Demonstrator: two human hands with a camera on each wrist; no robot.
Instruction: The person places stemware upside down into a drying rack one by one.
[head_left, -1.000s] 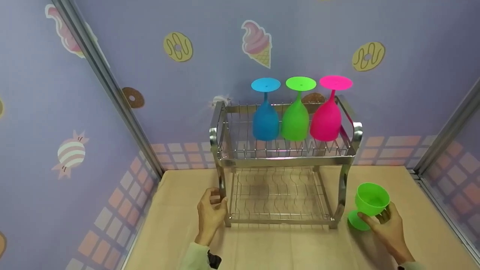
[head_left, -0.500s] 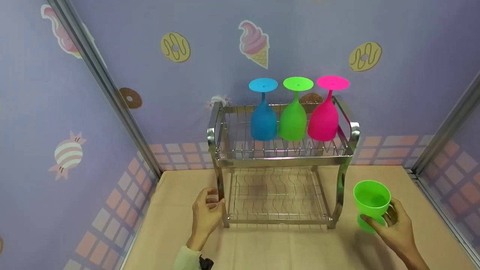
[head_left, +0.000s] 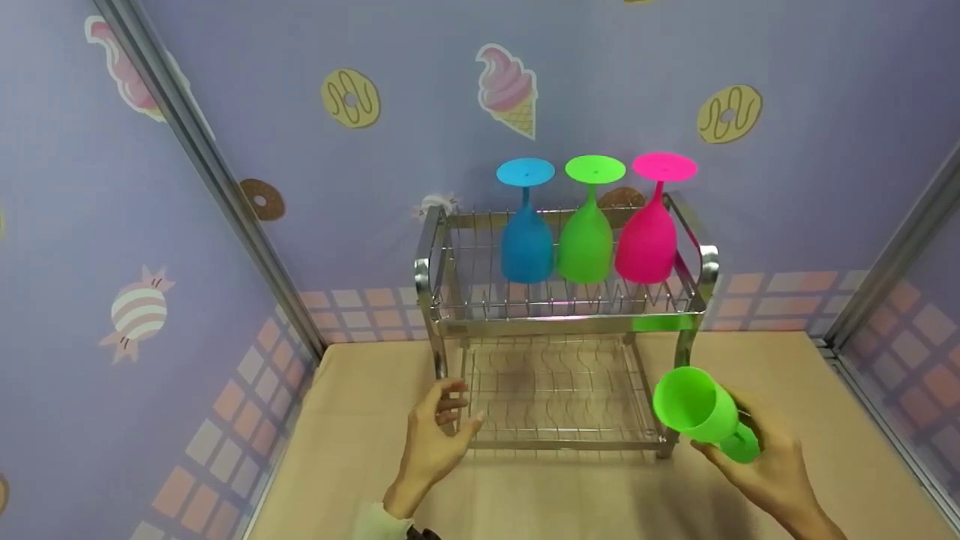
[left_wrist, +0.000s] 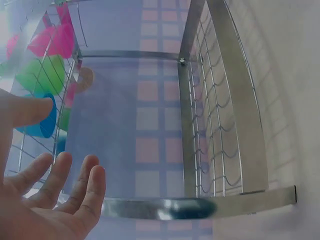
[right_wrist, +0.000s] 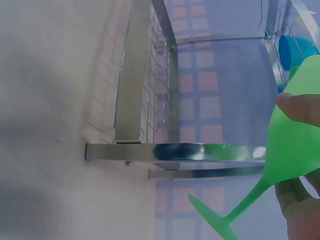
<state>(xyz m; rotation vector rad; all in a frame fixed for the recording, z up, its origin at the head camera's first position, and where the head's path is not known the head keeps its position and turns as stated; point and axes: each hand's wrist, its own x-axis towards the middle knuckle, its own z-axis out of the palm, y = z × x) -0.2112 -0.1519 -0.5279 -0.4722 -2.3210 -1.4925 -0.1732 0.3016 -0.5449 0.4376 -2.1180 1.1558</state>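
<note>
My right hand [head_left: 776,469] grips a green plastic wine glass [head_left: 718,418], tilted with its mouth toward the rack and its foot toward the palm. The right wrist view shows thumb and fingers around the bowl, with the stem pointing down-left. Beside the left front leg of the metal two-tier dish rack [head_left: 566,325], my left hand [head_left: 435,442] holds nothing, its fingers loosely bent and spread. A blue wine glass [head_left: 526,251], another green one [head_left: 586,251] and a pink one [head_left: 646,251] stand upside down in a row on the upper tier.
The rack's lower tier [head_left: 555,405] is a wire shelf with wavy dividers. Under everything lies a beige-covered tabletop [head_left: 540,495]. Patterned walls [head_left: 420,150] enclose the back and sides, with metal posts [head_left: 202,172] at the corners.
My right hand has lifted the green wine glass from the tabletop and tipped it, bringing it left toward the rack. My left hand has shifted slightly right, in front of the rack's left leg.
</note>
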